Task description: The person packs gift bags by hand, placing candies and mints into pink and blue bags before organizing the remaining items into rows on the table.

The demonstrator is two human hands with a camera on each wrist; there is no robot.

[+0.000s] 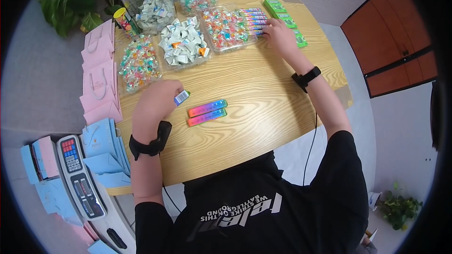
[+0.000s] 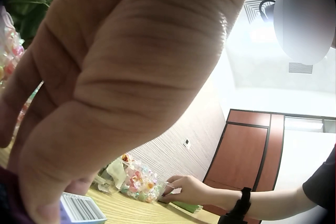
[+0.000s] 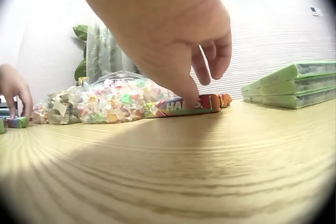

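My left hand (image 1: 155,101) is low over the left part of the table and holds a small candy stick pack (image 1: 182,97) whose barcode end sticks out past the fingers. To its right, two rainbow-coloured candy stick packs (image 1: 207,108) lie side by side on the wood. Far off at the back right, my right hand (image 1: 282,40) has its fingertips at the end of a row of similar candy sticks (image 1: 252,14). In the right wrist view the thumb (image 3: 184,95) lies against the nearest lettered stick (image 3: 173,107); the index fingertip is hidden.
Clear trays of wrapped candies (image 1: 228,28), white sachets (image 1: 183,42) and more candies (image 1: 140,63) line the back. Green boxes (image 1: 282,14) are right of the row. Pink bags (image 1: 101,80), blue bags (image 1: 101,146) and a scale (image 1: 80,174) stand along the left.
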